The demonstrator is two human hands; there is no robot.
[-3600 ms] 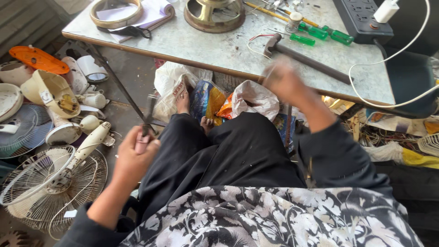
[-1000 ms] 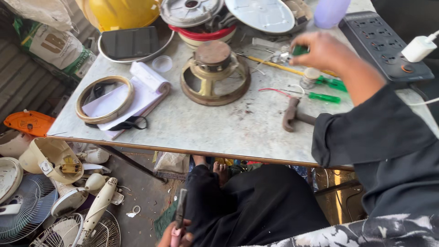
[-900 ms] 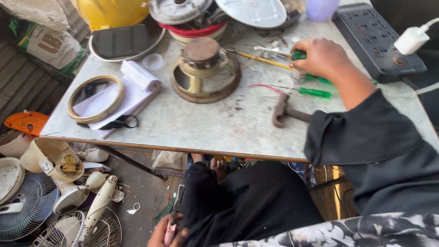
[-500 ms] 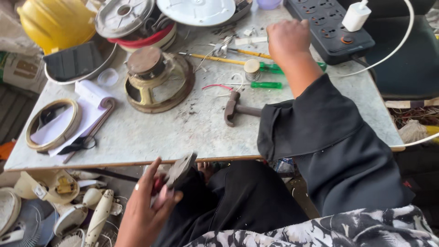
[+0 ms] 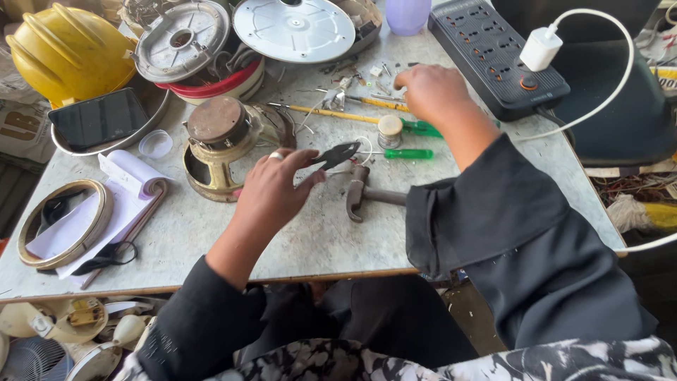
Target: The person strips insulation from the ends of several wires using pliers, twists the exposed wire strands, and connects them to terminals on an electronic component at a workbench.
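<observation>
The pliers (image 5: 337, 153) sit in the left hand (image 5: 271, 194), dark jaws poking out to the right past the fingertips, above the middle of the table (image 5: 211, 247). The hand is closed around the handles, a ring on one finger, and it hovers just over the surface. Just right of the jaws lies a hammer (image 5: 367, 194), head toward the pliers and handle running under the right sleeve. Beside the hammer's head, toward the far edge, are a green-handled screwdriver (image 5: 407, 154) and a small round spool (image 5: 389, 129).

The right hand (image 5: 431, 92) rests farther back, near the far edge, fingers curled down over a scatter of small parts and a yellow-handled screwdriver (image 5: 331, 111); whether it grips anything is hard to tell from here. Next to it, at the far right corner, lies a black power strip (image 5: 486, 49) with a white charger (image 5: 540, 48) plugged in.

Left of the pliers stands a brass-coloured motor (image 5: 218, 141). Behind it are a stack of round metal covers (image 5: 183, 42), a grey disc (image 5: 294, 28) and a yellow helmet (image 5: 67, 49) at the far left corner. A phone (image 5: 99, 118) lies in a tray. Near the left edge lie a notepad (image 5: 127, 190) and a wooden ring (image 5: 63, 222).
</observation>
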